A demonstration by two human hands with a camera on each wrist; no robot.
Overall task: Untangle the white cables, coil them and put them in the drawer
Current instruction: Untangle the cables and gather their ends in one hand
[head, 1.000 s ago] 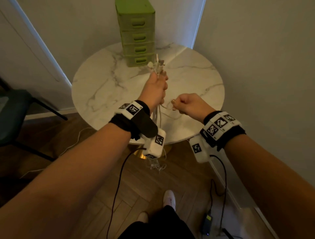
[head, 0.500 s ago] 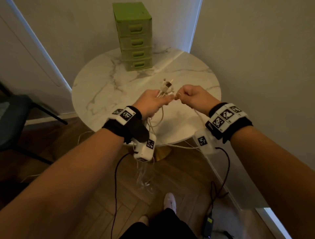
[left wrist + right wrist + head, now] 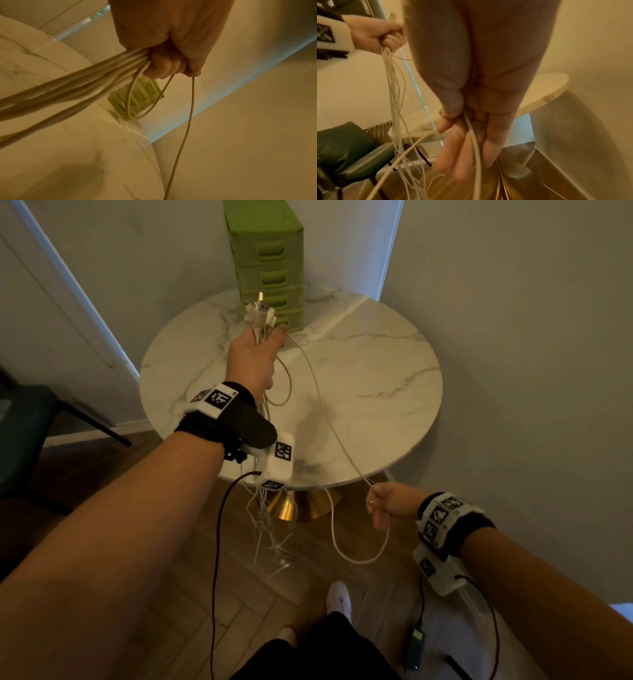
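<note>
My left hand (image 3: 255, 356) is raised over the marble table (image 3: 376, 371) and grips a bundle of white cables (image 3: 261, 318), plug ends sticking up past the fist. The same hand (image 3: 171, 58) has its fingers curled round the bundle (image 3: 85, 83), whose tails hang tangled toward the floor (image 3: 270, 529). One single white cable (image 3: 325, 412) runs taut from that fist down to my right hand (image 3: 385, 505), low by the table's near edge. Thumb and forefinger of the right hand (image 3: 458, 121) pinch this cable (image 3: 474, 142); a loop hangs below. The green drawer unit (image 3: 267, 265) stands at the table's back, drawers closed.
A gold table base (image 3: 301, 505) stands under the top. A dark green chair (image 3: 24, 433) is at the left. Walls close in on the right and behind. Black wrist-camera leads and a small black box (image 3: 416, 645) lie on the wood floor by my feet.
My hands were close together over the table. The left hand has risen toward the drawers with the bundle, and the right has pulled one cable down and back past the table edge.
</note>
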